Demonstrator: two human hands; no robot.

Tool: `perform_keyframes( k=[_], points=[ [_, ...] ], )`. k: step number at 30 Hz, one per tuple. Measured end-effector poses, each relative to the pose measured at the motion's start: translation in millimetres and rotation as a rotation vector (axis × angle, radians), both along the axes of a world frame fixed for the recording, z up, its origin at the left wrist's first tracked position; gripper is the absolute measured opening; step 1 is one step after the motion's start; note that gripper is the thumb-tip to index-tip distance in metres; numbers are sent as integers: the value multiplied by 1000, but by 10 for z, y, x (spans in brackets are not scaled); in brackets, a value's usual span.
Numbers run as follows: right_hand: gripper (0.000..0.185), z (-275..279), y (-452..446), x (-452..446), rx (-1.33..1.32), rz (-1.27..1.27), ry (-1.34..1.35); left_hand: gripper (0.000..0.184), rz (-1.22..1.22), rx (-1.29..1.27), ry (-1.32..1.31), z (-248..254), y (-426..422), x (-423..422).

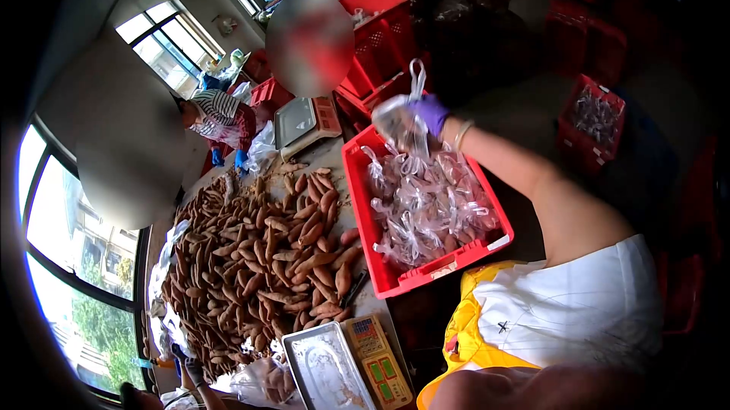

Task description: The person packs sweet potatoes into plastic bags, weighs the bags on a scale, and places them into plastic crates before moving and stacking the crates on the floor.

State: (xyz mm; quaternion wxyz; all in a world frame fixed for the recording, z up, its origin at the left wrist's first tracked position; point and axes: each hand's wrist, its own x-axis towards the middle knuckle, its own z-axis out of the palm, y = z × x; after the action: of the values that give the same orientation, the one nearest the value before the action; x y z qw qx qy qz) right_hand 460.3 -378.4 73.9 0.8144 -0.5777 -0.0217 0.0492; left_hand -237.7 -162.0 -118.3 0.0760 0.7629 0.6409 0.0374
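My right hand [431,115], in a purple glove, is closed on a clear plastic bag [397,120] with brownish contents. The bag's tied handles stick up beside the fingers. It is held over the far end of a red crate [360,216], which is filled with knotted clear bags [433,208]. What the bags hold is partly hidden by the plastic; it looks like sweet potatoes. My left hand is not in view.
Loose sweet potatoes [258,258] cover the table beside the crate. A scale [327,368] stands near me, another scale [298,123] farther off. A co-worker in blue gloves [241,159] works across the table; another person's dark-gloved hands [188,368] show at lower left.
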Motion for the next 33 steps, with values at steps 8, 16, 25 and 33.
perform_keyframes(
  k=[8,16,25,33],
  points=[
    [27,960,-1266,1418,257,-274,-423,32,54,21,-34,-74,-271,-649],
    [31,-81,-954,1275,397,362,-19,31,239,-111,-4,624,-642,-142],
    [25,-1765,311,844,137,407,233,31,219,-59,-45,429,-973,-378],
    [41,-2332,1032,1499,-427,108,66,29,344,-69,33,547,-1511,-424]
  ],
)
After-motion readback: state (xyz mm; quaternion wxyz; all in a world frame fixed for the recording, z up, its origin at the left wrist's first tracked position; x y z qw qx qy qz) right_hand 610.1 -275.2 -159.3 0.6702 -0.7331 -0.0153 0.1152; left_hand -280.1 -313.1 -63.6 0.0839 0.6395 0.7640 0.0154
